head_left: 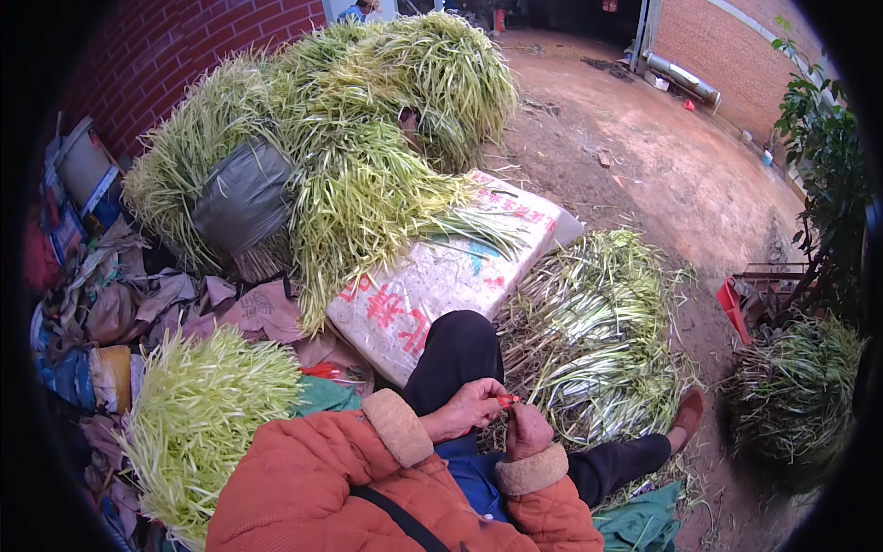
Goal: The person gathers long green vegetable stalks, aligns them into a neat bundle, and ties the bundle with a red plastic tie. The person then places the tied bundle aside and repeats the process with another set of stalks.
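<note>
My left hand point(464, 409) pinches a small red strip point(506, 401) above my lap. Close beside it, my right hand point(529, 431) is closed, its fingertips at the strip's other end. What lies inside the right fist is hidden. In front of my knee is a white sack-covered block point(414, 304) with red print, a few loose green stalks point(483, 230) on top. Right of it spreads a heap of leafy stalks with pale stems point(602, 340). More red strips point(322, 371) lie to my left, near a bundle of yellow-green stalks point(212, 423).
Big piles of yellow-green stalks point(368, 120) rise ahead, one wrapped in a grey sheet point(242, 196). Crumpled sacks point(120, 304) and a bucket point(86, 161) crowd the left. Another stalk heap point(796, 391) and a leafy tree point(823, 138) stand right, beside bare dirt ground point(662, 156).
</note>
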### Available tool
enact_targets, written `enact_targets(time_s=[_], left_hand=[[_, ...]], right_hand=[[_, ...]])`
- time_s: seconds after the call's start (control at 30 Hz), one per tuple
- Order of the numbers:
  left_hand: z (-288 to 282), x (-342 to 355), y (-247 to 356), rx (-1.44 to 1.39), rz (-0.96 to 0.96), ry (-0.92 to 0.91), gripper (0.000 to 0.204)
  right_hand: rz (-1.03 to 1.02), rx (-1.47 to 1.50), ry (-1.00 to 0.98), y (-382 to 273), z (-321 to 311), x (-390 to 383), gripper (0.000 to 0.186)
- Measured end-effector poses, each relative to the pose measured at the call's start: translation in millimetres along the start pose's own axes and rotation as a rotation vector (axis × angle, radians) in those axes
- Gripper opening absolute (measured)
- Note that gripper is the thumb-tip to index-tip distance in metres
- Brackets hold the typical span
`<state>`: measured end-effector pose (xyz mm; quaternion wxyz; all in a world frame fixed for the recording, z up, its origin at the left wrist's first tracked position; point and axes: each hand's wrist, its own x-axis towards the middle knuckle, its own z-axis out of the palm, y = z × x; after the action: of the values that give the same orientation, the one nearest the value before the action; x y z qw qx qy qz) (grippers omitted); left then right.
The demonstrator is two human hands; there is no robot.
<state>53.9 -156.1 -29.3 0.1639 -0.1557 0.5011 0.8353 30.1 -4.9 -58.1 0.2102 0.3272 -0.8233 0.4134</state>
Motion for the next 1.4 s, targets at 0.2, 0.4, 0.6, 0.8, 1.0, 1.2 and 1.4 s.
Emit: enact_targets(time_s=[0.2,0.4,0.6,0.8,1.0,1.2,1.4], left_hand=[[8.0,6.2,-2.6,0.113,0.061,0.189,0.009],[4.8,8.6,-6.1,0.588,0.273,0.25,0.01],[2.4,10.3,-6.4,0.681,0.23,0.212,0.014],[-2.3,7.5,-7.2,0.726,0.215,0.089,0.008],[-1.4,0.2,1.3,0.479,-0.059,-0.039,0.008],[4.3,-6.9,6.9,0.224,-0.079,-0.063,0.012],[5.7,0.6,-1.8,0.087,0.025,0.096,0.008]], right_hand=[[-0.106,-0.124,-0.111,-6.9,-13.8,10.9,0.012],[0.018,-0.005,-0.048,-6.1,-11.0,2.8,0.018],[-0.162,-0.179,-0.029,0.0,-14.5,3.6,0.021],[0.131,0.266,-0.113,0.7,-5.5,0.3,0.022],[0.214,0.405,-0.106,1.0,-9.4,-3.6,0.019],[0.211,0.448,0.023,-1.4,-11.7,3.3,0.018],[0.134,0.184,0.069,1.2,-5.7,-6.4,0.027]])
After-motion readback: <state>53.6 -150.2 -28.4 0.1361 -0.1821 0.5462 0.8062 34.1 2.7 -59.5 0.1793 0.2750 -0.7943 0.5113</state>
